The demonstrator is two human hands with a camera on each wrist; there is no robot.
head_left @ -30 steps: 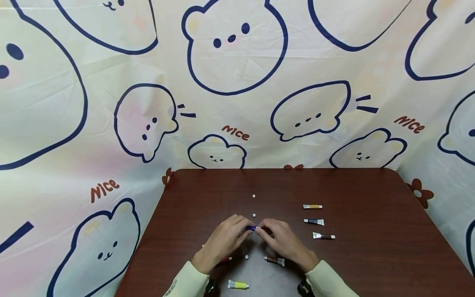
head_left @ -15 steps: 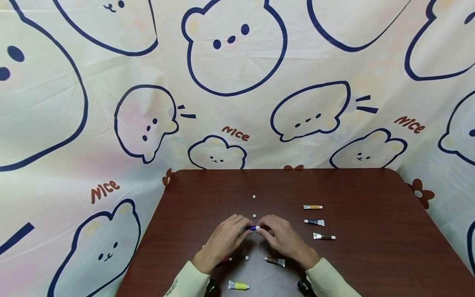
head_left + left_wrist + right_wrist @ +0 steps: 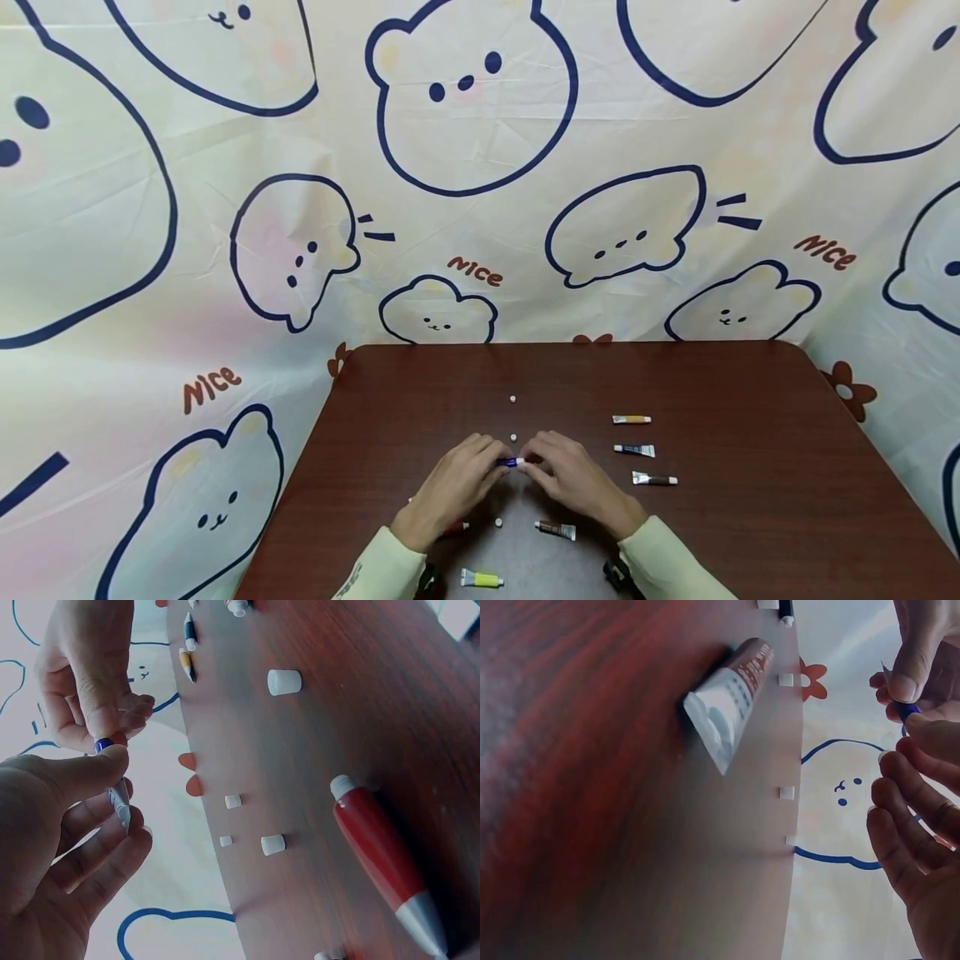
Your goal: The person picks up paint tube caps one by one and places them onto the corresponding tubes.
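Between my two hands is a small blue paint tube (image 3: 510,462), held level above the table. My left hand (image 3: 453,483) pinches its body between thumb and fingers; the silver crimped tail (image 3: 120,801) shows past them in the left wrist view. The thumb and forefinger of my right hand (image 3: 576,482) pinch the tube's white end (image 3: 521,461), largely covered by the fingertips. Under the left hand lies a red tube (image 3: 379,847). Close to the right hand lies a brown tube (image 3: 557,531).
Loose white caps (image 3: 498,523) lie down the table's middle, with another cap (image 3: 513,437) beyond the hands. A yellow-green tube (image 3: 482,578) is at the front. At right lie an ochre tube (image 3: 632,420), a dark blue tube (image 3: 634,451) and a dark brown tube (image 3: 655,479).
Slightly more of the blue tube's white end shows between the hands, and my right fingertips have shifted a little. My left hand keeps its place.
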